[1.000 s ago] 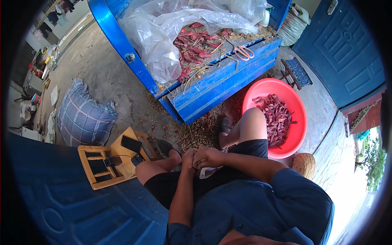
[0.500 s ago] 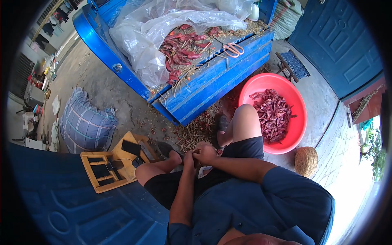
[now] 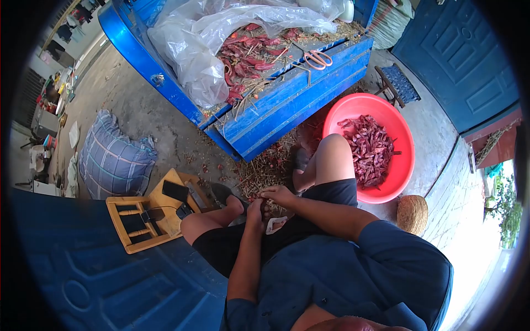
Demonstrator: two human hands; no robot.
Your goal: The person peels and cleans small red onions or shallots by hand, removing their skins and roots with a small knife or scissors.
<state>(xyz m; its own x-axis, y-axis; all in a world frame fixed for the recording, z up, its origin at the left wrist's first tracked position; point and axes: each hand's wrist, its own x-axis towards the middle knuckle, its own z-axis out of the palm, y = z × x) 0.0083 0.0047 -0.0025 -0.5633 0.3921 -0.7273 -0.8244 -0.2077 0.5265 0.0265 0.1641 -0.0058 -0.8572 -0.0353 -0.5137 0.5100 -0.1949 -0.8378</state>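
Note:
Low between my knees, my left hand (image 3: 256, 212) is closed round what looks like a dried chili pepper; only a little dark red shows at the fingers. Just above and to the right, my right hand (image 3: 280, 195) pinches at the same spot, its fingertips close to the left hand. Beside my right knee stands a pink-red basin (image 3: 407, 138) holding a heap of dried red chili peppers (image 3: 370, 151). More red chilies (image 3: 245, 60) lie among stalks on the blue cargo bed (image 3: 287, 113) in front of me.
Pink-handled scissors (image 3: 318, 59) rest on the bed's edge near clear plastic sheeting (image 3: 204, 77). Stalks litter the floor (image 3: 259, 176). A wooden chair (image 3: 160, 207) bearing a phone (image 3: 175, 191) and a plaid bundle (image 3: 118, 160) are left; a small stool (image 3: 397, 83) and woven seat (image 3: 412, 214) are right.
My hands have come slightly apart: the right has risen a little and its fingers have straightened, while the left has stayed low. The whole view has shifted slightly.

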